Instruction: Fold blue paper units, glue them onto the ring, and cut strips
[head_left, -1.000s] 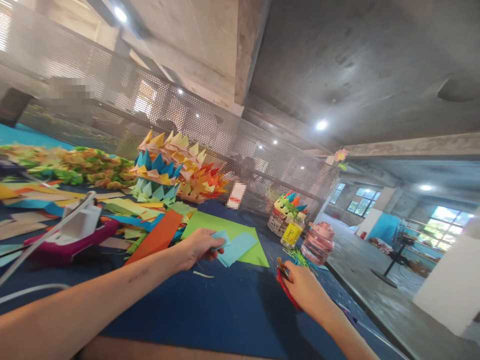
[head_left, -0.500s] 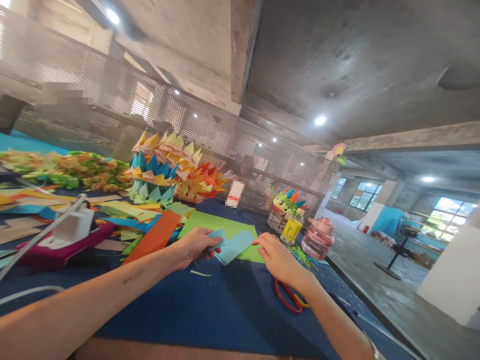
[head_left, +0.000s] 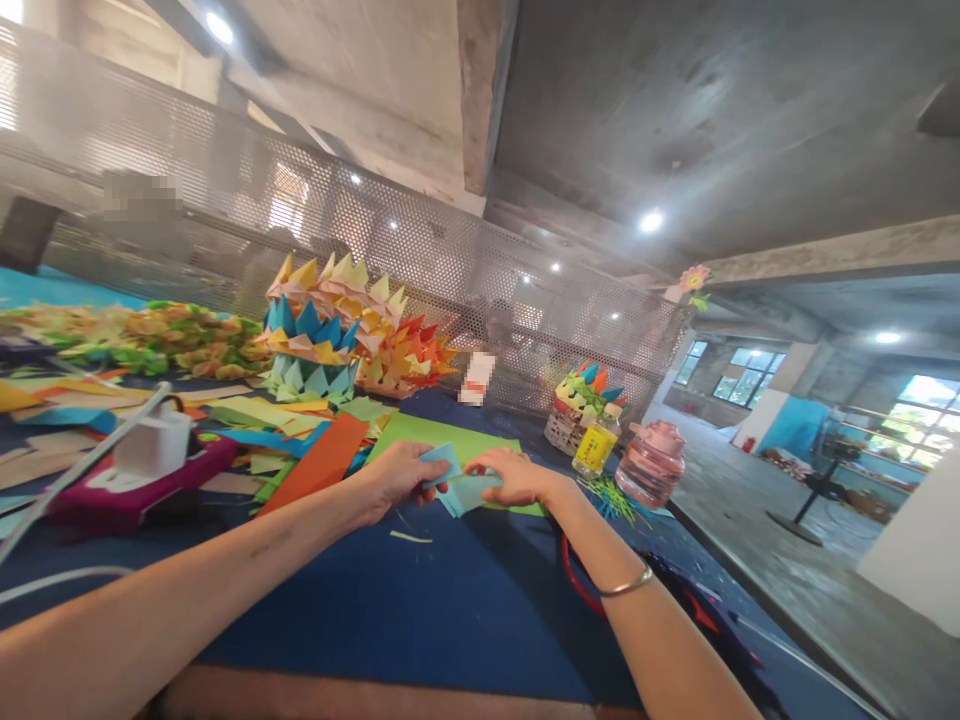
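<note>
My left hand pinches a small light blue paper piece between thumb and fingers. Just to its right, my right hand hovers with curved fingers apart, fingertips close to that piece. Beneath both hands, more light blue paper lies on a lime green sheet; my right fingers hide part of it. A red loop handle, apparently of scissors, lies half covered by my right forearm. A thin pale paper sliver rests on the dark blue tabletop.
Orange paper and mixed strips spread to the left, beside a magenta power strip with a white plug. Folded-paper pieces stand behind. A yellow-labelled bottle and pink jar stand right, before a mesh screen.
My right hand has moved left over the light blue paper, close to my left hand. My left hand still holds its piece. The view has shifted slightly.
</note>
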